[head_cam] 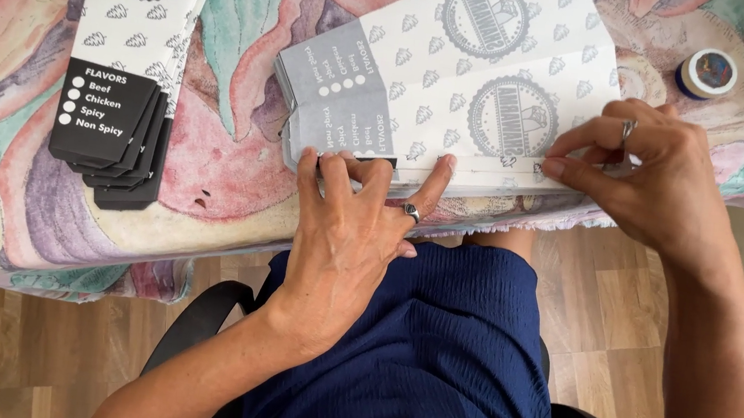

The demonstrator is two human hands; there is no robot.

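paper bags, folded flat with black ends, sit stacked at the left. left hand presses spread fingers on the white bag at the table edge. right hand pinches its fold. tape roll waits untouched.

Both forearms bare to the frame edge; no sleeves, no watch or bracelets seen. Left hand: one dark, chunky ring on a finger. Right hand: one silver-toned ring on a finger. Nails short, unpainted as far as can be told. Lap covered by a navy blue garment with fine crinkled horizontal ribbing.
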